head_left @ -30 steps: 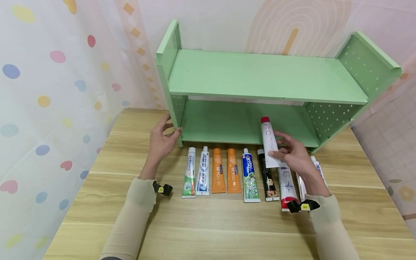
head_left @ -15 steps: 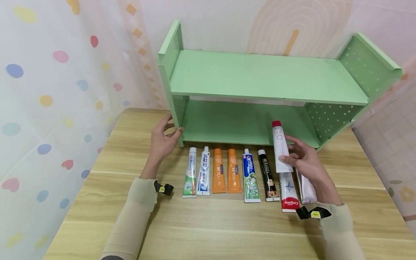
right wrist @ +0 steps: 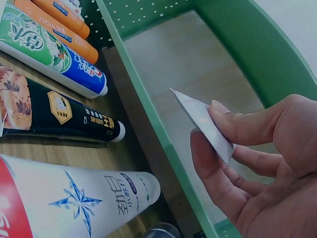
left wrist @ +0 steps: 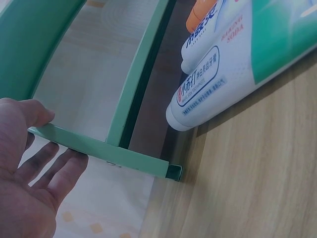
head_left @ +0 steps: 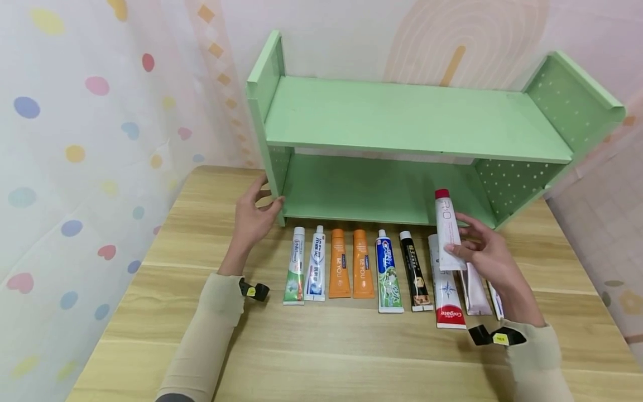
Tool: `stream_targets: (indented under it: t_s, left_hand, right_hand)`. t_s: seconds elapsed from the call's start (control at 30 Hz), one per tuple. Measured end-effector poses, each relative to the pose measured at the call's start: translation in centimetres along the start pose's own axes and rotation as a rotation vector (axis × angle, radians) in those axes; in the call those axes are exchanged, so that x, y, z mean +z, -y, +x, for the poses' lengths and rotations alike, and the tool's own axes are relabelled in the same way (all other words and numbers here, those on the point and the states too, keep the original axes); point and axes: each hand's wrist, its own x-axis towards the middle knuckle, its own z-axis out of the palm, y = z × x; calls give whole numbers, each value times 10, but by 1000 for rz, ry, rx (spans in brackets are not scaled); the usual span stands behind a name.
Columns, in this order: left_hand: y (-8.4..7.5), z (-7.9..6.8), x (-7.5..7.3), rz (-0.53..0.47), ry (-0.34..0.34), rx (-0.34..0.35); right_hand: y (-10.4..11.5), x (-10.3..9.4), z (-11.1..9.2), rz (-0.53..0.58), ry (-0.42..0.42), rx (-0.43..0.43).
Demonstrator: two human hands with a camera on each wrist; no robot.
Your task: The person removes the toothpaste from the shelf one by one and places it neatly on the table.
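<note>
My right hand [head_left: 489, 254] pinches a white toothpaste tube [head_left: 449, 231] with a red cap, thumb on one face and fingers on the other. The tube is raised in front of the lower shelf, cap pointing away, overlapping a Colgate tube [head_left: 449, 296] in the head view. Seen from the right wrist, its flat crimped end [right wrist: 205, 126] sits between thumb and fingers. My left hand [head_left: 253, 220] grips the left side panel of the green shelf [head_left: 417, 120]; in the left wrist view the thumb lies on one side of the panel's edge [left wrist: 99, 146], fingers on the other.
Along the shelf's front lies a row of toothpaste tubes: two orange tubes [head_left: 339, 265], a blue-green tube [head_left: 389, 273], a black tube [head_left: 416, 273], a silvery-pink tube [head_left: 477, 290] and others. A wooden table [head_left: 321, 357] carries everything, and a patterned curtain [head_left: 100, 139] hangs behind.
My right hand has moved to the right and a little nearer with the white, red-capped toothpaste tube. The left hand keeps its grip on the shelf panel.
</note>
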Motion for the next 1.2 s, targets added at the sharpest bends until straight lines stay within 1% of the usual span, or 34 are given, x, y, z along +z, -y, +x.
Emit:
stream_targets:
  t_s: [0.2, 0.33, 0.5, 0.73, 0.83, 0.93, 1.07, 1.1, 1.13, 1.2]
  left_hand:
    - [0, 0, -1, 10, -3, -2]
    - [-2, 1, 0, 11, 2, -6]
    - [0, 2, -1, 8, 6, -21]
    - [29, 8, 1, 4, -2, -7]
    - [33, 8, 1, 3, -8, 3]
    - [24, 6, 1, 4, -9, -1]
    - [5, 2, 1, 5, 3, -11]
    - [4, 2, 1, 7, 4, -7]
    - [-1, 1, 0, 5, 7, -8]
    - [-2, 0, 0, 5, 5, -6]
  right_hand:
    - [-4, -4, -2, 2, -12, -24]
    - [-7, -6, -5, -16, -33, -42]
    - [-12, -10, -10, -14, -36, -32]
    - [-21, -19, -22, -51, -43, -3]
    - [-26, -24, -26, -49, -35, -5]
    - [-30, -28, -30, -46, -38, -18]
    - [-36, -33, -37, -61, -58, -32]
    - [-39, -34, -39, -62, -64, -37]
    - [-41, -35, -41, -67, -72, -39]
    - [-45, -38, -44, -65, -76, -39]
